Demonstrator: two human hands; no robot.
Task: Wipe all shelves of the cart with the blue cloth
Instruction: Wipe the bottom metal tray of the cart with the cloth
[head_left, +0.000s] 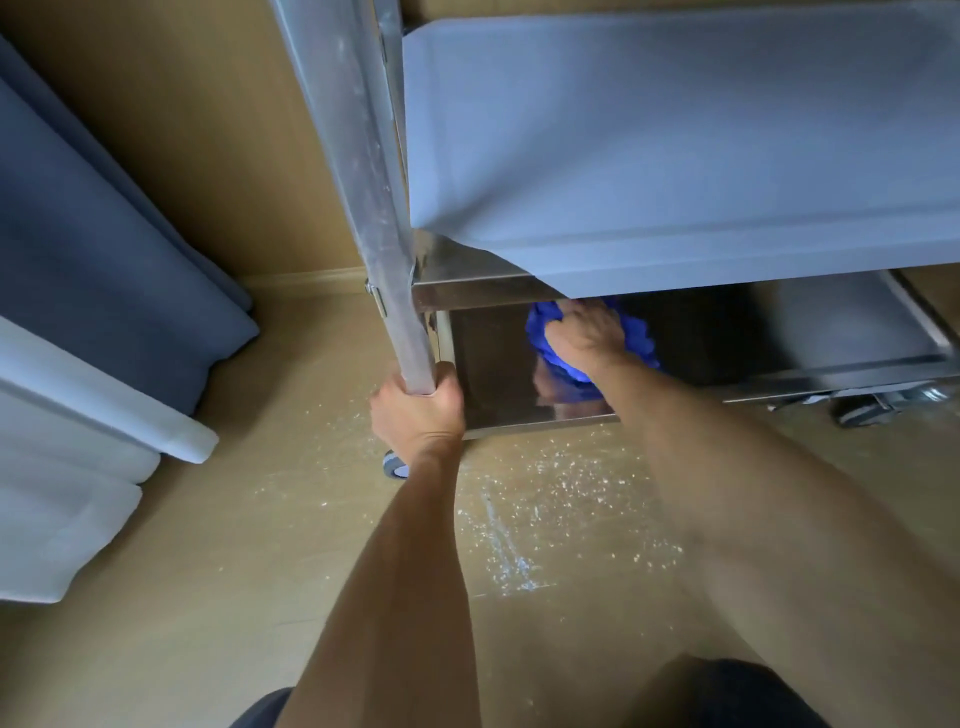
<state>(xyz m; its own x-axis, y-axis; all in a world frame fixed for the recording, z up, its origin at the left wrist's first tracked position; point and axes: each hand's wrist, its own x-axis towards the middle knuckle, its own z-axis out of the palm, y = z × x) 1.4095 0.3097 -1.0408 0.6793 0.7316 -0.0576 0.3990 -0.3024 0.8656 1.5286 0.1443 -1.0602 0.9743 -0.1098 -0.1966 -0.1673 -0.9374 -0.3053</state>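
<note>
A steel cart fills the upper right, with a matte upper shelf (675, 156) and a shiny bottom shelf (498, 374) below it. My right hand (587, 335) is shut on a bunched blue cloth (545, 343) and presses it onto the bottom shelf, under the front edge of the upper shelf. The cloth's far part is hidden by that shelf. My left hand (418, 410) grips the cart's front left upright post (384, 234) near its lower end.
Blue and white curtains (104, 270) hang at the left. The wooden floor (545, 519) in front of the cart is strewn with pale crumbs. Cart wheels show at the front left (396, 467) and at the right (865, 413). A wall stands behind.
</note>
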